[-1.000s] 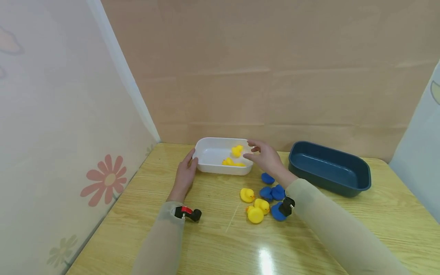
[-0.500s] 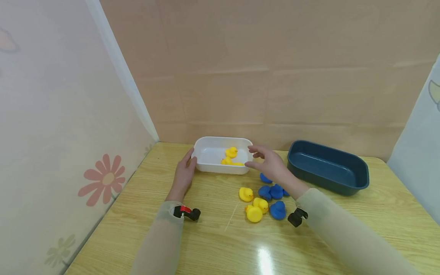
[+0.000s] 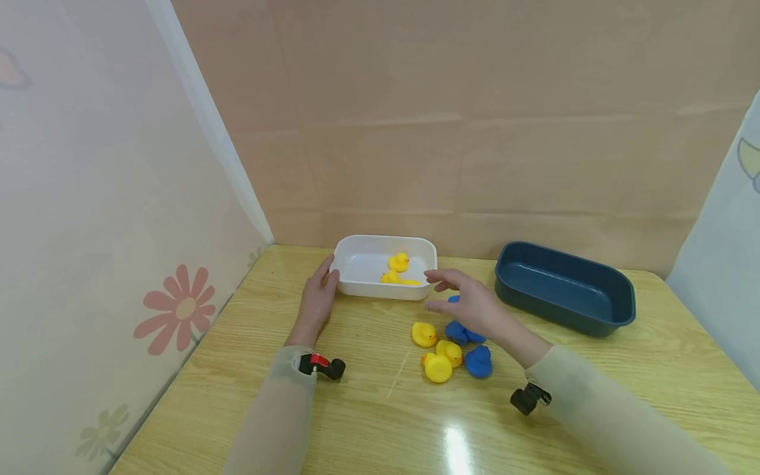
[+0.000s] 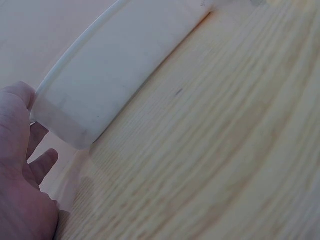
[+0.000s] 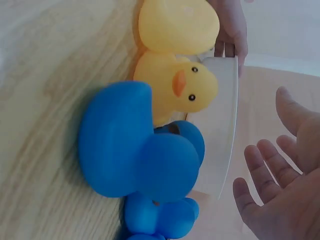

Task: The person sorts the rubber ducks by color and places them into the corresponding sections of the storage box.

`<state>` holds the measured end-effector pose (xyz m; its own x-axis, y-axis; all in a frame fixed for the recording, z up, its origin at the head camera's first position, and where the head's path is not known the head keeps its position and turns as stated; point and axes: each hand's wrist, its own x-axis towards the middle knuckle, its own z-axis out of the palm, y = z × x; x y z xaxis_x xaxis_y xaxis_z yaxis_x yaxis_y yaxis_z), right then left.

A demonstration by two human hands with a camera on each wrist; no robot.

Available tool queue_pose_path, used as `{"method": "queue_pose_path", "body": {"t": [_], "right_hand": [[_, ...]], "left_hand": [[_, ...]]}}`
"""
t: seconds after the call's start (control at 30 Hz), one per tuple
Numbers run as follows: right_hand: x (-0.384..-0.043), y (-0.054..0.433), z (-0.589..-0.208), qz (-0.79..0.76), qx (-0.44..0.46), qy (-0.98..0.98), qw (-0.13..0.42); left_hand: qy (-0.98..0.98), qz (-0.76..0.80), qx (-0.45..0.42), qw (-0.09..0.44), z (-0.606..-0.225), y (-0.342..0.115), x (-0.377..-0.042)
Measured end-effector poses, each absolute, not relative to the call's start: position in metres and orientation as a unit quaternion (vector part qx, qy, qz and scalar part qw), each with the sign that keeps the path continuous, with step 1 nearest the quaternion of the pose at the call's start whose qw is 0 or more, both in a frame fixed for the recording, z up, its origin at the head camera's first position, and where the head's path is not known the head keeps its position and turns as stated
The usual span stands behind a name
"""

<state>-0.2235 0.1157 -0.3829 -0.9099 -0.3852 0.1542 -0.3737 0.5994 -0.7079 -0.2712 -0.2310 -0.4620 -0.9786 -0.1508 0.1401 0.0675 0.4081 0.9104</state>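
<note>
A white tub (image 3: 356, 289) stands at the back with a few yellow rubber ducks in it, one duck (image 3: 399, 262) upright. My left hand (image 3: 317, 300) touches the tub's left end, fingers along its outer wall; the left wrist view shows the hand (image 4: 22, 160) at the tub's corner. My right hand (image 3: 472, 307), fingers spread and holding nothing, hovers over blue rubber ducks, just right of the tub. It partly hides them. A nearer blue duck (image 3: 478, 362) lies in plain sight. Left of it are three yellow ducks on the table, including one duck (image 3: 424, 334) upright.
A dark blue tub (image 3: 564, 310) stands at the back right with nothing in it. Brown paper (image 3: 380, 132) covers the wall behind the table (image 3: 368, 409). A pale flowered panel (image 3: 119, 198) rises along the left edge.
My right hand has drawn back from over the white tub, toward me, to above the blue ducks. The upper yellow duck in the tub has shifted slightly left and settled. My left hand stays put.
</note>
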Motion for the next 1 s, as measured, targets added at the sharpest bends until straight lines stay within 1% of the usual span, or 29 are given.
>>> {"method": "queue_pose_path", "body": {"t": [0.13, 0.5, 0.77, 1.0], "right_hand": [[-0.216, 0.116, -0.384, -0.392, -0.222, 0.893, 0.011], [-0.200, 0.116, -0.390, -0.388, -0.242, 0.888, 0.048], [-0.195, 0.120, -0.402, -0.386, -0.269, 0.881, 0.042], [-0.194, 0.121, -0.408, -0.371, -0.261, 0.890, 0.054]], "left_hand": [[-0.835, -0.540, 0.027, 0.099, -0.462, -0.232, -0.272], [-0.834, -0.541, 0.031, 0.100, -0.462, -0.231, -0.273], [-0.831, -0.546, 0.031, 0.100, -0.462, -0.230, -0.273], [-0.833, -0.543, 0.028, 0.101, -0.462, -0.231, -0.272]]}}
